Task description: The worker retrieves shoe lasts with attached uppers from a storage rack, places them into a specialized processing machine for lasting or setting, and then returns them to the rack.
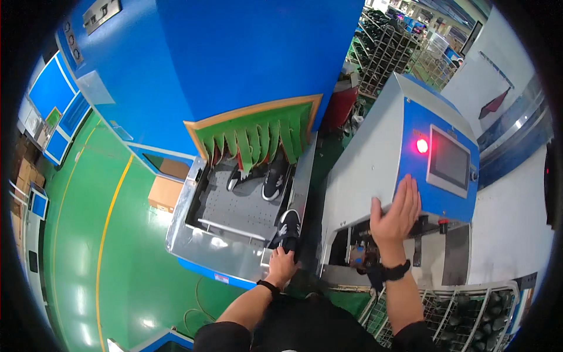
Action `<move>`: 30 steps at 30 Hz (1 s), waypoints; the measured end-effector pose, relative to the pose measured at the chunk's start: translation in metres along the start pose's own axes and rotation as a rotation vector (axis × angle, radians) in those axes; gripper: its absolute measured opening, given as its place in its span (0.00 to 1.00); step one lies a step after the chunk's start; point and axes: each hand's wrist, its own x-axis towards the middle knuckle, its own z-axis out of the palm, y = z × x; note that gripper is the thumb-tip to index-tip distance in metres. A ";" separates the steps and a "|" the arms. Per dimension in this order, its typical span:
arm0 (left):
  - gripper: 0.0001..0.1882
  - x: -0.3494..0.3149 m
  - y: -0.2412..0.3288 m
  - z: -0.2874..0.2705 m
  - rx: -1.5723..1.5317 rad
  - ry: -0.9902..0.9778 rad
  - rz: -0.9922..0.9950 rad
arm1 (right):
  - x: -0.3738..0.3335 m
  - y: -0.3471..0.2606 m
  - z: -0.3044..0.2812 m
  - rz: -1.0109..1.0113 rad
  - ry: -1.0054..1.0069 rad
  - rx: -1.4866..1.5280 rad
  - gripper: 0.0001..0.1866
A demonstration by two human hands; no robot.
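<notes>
My left hand [281, 267] is closed on the heel end of a black shoe [290, 224] with white stripes and a white toe edge. The shoe points away from me, over the right front corner of a perforated grey conveyor bed [234, 202]. Farther in, a second black-and-white shoe [272, 183] and a dark shoe [234, 179] lie partly beneath green curtain strips [252, 144]. My right hand [394, 218], fingers stretched out, is at the lower left edge of a blue control panel [413, 164]; whether it touches is unclear.
A tall blue machine housing [246, 53] rises behind the curtain. The panel carries a dark screen [450, 159] and a lit red light [421, 145]. At lower right stands a wire rack [451, 305] with dark shoe-shaped pieces. A cardboard box [165, 193] sits left of the conveyor.
</notes>
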 end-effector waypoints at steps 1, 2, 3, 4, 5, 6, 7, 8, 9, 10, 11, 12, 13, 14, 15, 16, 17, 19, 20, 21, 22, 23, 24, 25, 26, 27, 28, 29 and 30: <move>0.23 0.011 -0.006 0.003 0.002 0.006 -0.008 | 0.001 -0.001 0.006 -0.003 0.004 0.009 0.35; 0.20 0.016 -0.004 0.000 -0.059 0.011 -0.005 | -0.004 0.003 0.010 -0.019 0.024 -0.028 0.34; 0.18 0.019 -0.005 -0.003 -0.119 0.018 -0.008 | -0.007 0.006 0.014 -0.038 0.044 -0.059 0.34; 0.18 0.015 -0.012 -0.008 -0.250 0.048 -0.053 | -0.008 0.007 0.019 -0.066 0.081 -0.096 0.32; 0.18 0.011 -0.019 -0.021 -0.248 0.031 -0.040 | -0.010 0.012 0.022 -0.055 0.069 -0.111 0.32; 0.18 -0.001 -0.034 -0.034 -0.326 0.107 -0.013 | -0.010 0.013 0.025 -0.070 0.117 -0.138 0.30; 0.17 -0.016 -0.055 -0.049 -0.399 0.189 0.002 | -0.010 0.012 0.029 -0.086 0.166 -0.151 0.29; 0.17 -0.030 -0.077 -0.064 -0.349 0.284 0.012 | -0.009 0.010 0.032 -0.092 0.184 -0.171 0.28; 0.16 -0.043 -0.100 -0.078 -0.302 0.378 0.027 | -0.012 0.012 0.033 -0.083 0.166 -0.197 0.28; 0.15 -0.056 -0.125 -0.090 -0.305 0.347 -0.129 | -0.015 0.014 0.035 -0.083 0.164 -0.206 0.29; 0.14 -0.067 -0.152 -0.100 -0.311 0.314 -0.279 | -0.015 0.016 0.035 -0.083 0.162 -0.222 0.29; 0.14 -0.074 -0.184 -0.105 -0.233 0.416 -0.263 | -0.015 0.017 0.036 -0.077 0.154 -0.218 0.29; 0.13 -0.080 -0.215 -0.110 -0.157 0.513 -0.244 | -0.015 0.018 0.037 -0.077 0.150 -0.198 0.29; 0.13 -0.082 -0.236 -0.119 -0.115 0.474 -0.321 | -0.015 0.018 0.036 -0.077 0.143 -0.190 0.30; 0.13 -0.084 -0.254 -0.127 -0.072 0.433 -0.397 | -0.014 0.017 0.036 -0.072 0.127 -0.200 0.30; 0.13 -0.089 -0.271 -0.133 -0.153 0.319 -0.498 | -0.013 0.016 0.035 -0.068 0.117 -0.176 0.30; 0.13 -0.087 -0.279 -0.141 -0.235 0.209 -0.594 | -0.011 0.017 0.037 -0.064 0.116 -0.155 0.30; 0.13 -0.081 -0.285 -0.148 -0.090 0.212 -0.478 | -0.019 0.017 0.039 -0.019 0.085 -0.178 0.31; 0.13 -0.083 -0.290 -0.151 -0.012 0.132 -0.521 | -0.020 0.017 0.039 -0.029 0.088 -0.167 0.31; 0.12 -0.073 -0.285 -0.159 0.062 0.045 -0.552 | -0.022 0.019 0.037 -0.040 0.088 -0.170 0.32; 0.12 -0.062 -0.279 -0.168 0.056 0.030 -0.527 | -0.021 0.017 0.036 -0.047 0.082 -0.189 0.32; 0.12 -0.042 -0.261 -0.182 0.183 -0.088 -0.709 | -0.019 0.015 0.033 -0.044 0.078 -0.217 0.32; 0.12 -0.021 -0.246 -0.189 0.320 -0.200 -0.897 | -0.020 0.012 0.030 -0.015 0.045 -0.236 0.32; 0.12 0.005 -0.233 -0.186 0.321 -0.205 -0.879 | -0.024 0.011 0.027 0.014 0.013 -0.255 0.31; 0.11 0.033 -0.217 -0.179 0.238 0.002 -0.703 | -0.031 0.014 0.022 0.031 -0.010 -0.285 0.32; 0.11 0.059 -0.201 -0.177 0.161 0.210 -0.534 | -0.033 0.014 0.025 0.041 -0.011 -0.291 0.32; 0.12 0.104 -0.177 -0.170 -0.103 0.053 -0.514 | -0.035 0.014 0.021 0.050 -0.019 -0.316 0.32; 0.24 0.131 -0.182 -0.128 -0.466 0.159 -0.371 | -0.034 0.011 0.021 0.066 -0.013 -0.306 0.32; 0.40 0.172 -0.179 -0.094 -0.695 0.079 -0.326 | -0.036 0.010 0.021 0.062 -0.034 -0.294 0.33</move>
